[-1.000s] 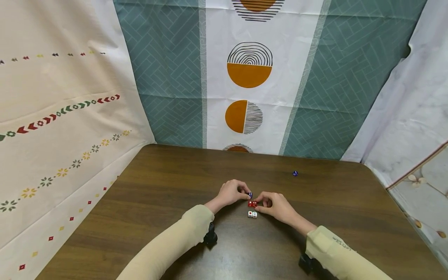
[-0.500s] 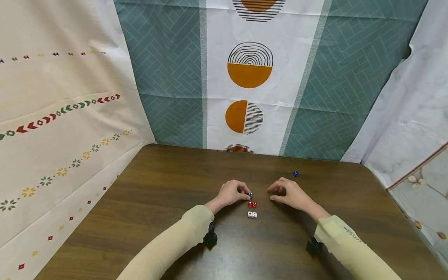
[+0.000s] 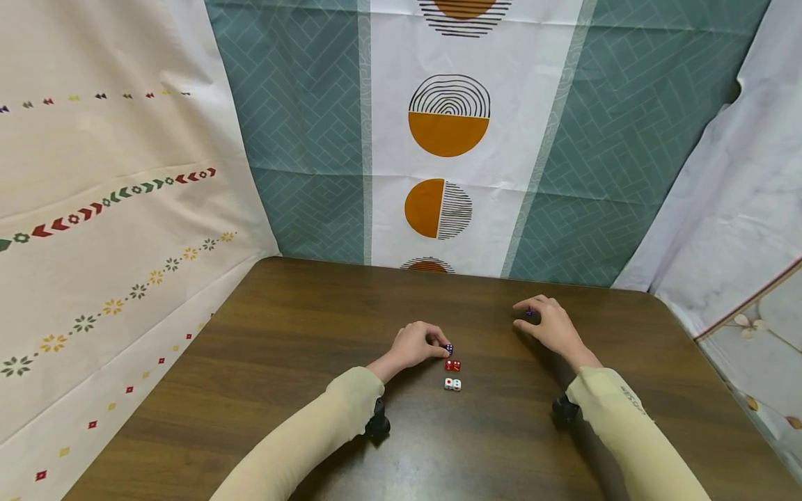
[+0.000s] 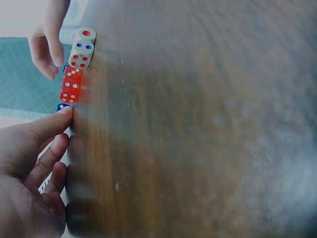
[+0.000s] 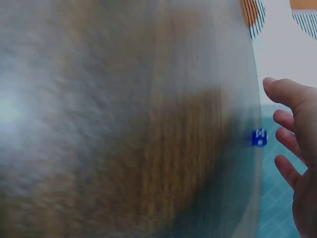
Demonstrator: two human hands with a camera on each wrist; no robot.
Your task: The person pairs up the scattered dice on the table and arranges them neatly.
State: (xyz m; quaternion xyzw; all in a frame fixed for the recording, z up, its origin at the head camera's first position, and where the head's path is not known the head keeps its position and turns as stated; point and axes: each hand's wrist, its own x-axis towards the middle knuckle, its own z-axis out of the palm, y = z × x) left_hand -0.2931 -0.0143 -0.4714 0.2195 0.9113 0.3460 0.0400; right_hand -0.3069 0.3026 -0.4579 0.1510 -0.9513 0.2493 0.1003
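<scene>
My left hand (image 3: 412, 344) pinches a blue die (image 3: 449, 349) on the table, thumb and fingertips at its side. Just in front of that die sit two red dice (image 3: 457, 365), side by side. Nearer to me is a pair of white dice (image 3: 448, 384) with red and blue dots. In the left wrist view, my thumb presses against the blue die (image 4: 62, 107). My right hand (image 3: 555, 328) reaches over a second blue die (image 3: 529, 312) at the back right, its thumb and fingers spread around it. The right wrist view has this die (image 5: 259, 137) apart from the fingertips.
The dark wooden table (image 3: 301, 334) runs back to a teal and white patterned curtain (image 3: 307, 139). Light cloth sheets hang along the left (image 3: 125, 229) and right sides. Both forearms wear pale sleeves with black wrist cameras.
My right hand has left the red dice and moved right and away from me to the far blue die, fingers spread. The left hand has stayed on its blue die.
</scene>
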